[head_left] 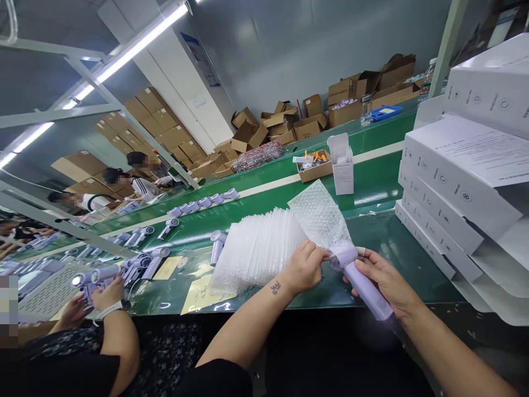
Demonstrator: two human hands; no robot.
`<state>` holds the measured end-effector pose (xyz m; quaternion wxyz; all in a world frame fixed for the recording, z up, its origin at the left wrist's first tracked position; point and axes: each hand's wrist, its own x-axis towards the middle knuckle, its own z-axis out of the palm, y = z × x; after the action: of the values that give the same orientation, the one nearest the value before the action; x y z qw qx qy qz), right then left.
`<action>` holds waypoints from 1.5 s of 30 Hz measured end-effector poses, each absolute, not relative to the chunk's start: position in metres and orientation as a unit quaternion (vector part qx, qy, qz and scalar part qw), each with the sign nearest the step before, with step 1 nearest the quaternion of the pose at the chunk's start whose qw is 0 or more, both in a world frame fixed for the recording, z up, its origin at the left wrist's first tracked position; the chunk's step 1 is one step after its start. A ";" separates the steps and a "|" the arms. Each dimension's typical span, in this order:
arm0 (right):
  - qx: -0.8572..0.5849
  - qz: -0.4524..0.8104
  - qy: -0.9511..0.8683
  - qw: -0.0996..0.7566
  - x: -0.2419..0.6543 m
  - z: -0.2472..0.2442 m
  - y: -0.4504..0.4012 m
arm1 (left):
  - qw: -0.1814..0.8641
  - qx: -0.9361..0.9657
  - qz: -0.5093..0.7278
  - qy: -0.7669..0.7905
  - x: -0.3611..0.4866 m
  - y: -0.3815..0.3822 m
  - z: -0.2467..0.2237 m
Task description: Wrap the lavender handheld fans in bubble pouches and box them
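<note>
A lavender handheld fan (370, 293) lies tilted across my right hand (382, 275), whose fingers wrap round it just below the head. The head end sits at the mouth of a clear bubble-wrap bag (321, 212), which stretches up and away. My left hand (308, 264) pinches the edge of the bag beside the fan's head. Left of the bag, a thick row of white bubble-wrap bags (260, 248) stands on the green bench. Another lavender fan (217, 246) rests against the far left end of that row.
Flat white printed boxes (450, 220) are stacked high at right. Behind the bags are an upright white box (344, 175) and a small carton of parts (314, 166). At left, a co-worker's hands (108, 295) hold fans near the bench edge. More fans line the belt.
</note>
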<state>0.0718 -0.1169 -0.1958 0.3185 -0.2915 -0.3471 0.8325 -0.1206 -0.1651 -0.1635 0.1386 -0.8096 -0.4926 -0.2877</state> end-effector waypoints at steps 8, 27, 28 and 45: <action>-0.257 0.840 -0.329 0.347 0.074 -0.198 -0.120 | 0.213 -0.906 -0.141 -0.338 -0.102 -0.166 -0.139; -0.356 0.808 -0.320 0.343 0.072 -0.197 -0.112 | -0.102 -0.669 -0.423 -0.602 -0.068 -0.159 -0.174; -0.358 0.807 -0.325 0.338 0.069 -0.197 -0.112 | -0.115 -0.675 -0.424 -0.593 -0.066 -0.153 -0.165; -0.483 0.743 -0.390 0.251 0.048 -0.179 -0.093 | -0.049 -0.750 -0.207 -0.626 -0.089 -0.144 -0.162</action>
<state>0.0476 -0.0932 -0.1788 0.2510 -0.4830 -0.3896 0.7429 -0.0893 -0.1442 -0.1620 -0.0494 -0.7498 -0.6265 -0.2069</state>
